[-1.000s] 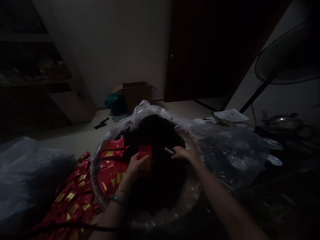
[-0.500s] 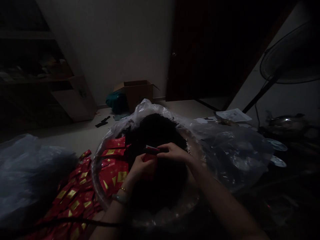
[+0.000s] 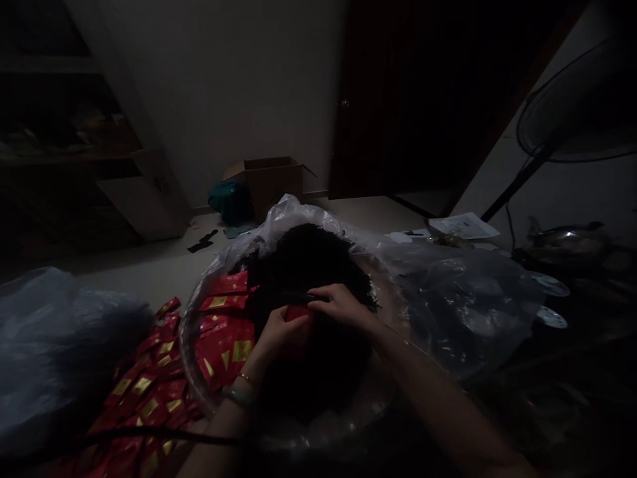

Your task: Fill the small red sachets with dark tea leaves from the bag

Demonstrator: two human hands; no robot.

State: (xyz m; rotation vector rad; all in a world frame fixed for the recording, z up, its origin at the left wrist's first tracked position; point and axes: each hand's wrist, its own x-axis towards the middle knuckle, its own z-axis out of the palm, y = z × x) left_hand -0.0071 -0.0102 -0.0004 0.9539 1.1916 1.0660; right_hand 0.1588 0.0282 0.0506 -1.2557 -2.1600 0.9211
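Over dark heap (image 3: 313, 378), L hand (image 3: 281, 335), R hand (image 3: 341, 305) pinch red packet (image 3: 299, 332).

We look down on a pale floor (image 3: 149, 272) carrying a clear plastic basin (image 3: 192, 358) lined with a plastic bag, red-and-gold sachets (image 3: 144, 392) heaped just beside it, and a grey plastic sack (image 3: 50, 352) at left; farther off, we find an open cardboard box (image 3: 269, 186), a teal bag (image 3: 230, 202) and loose papers (image 3: 462, 226)

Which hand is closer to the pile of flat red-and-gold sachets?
Left. The left hand sits just right of the flat red-and-gold sachets; the right hand is farther right, past the left hand, on the dark fibrous heap.
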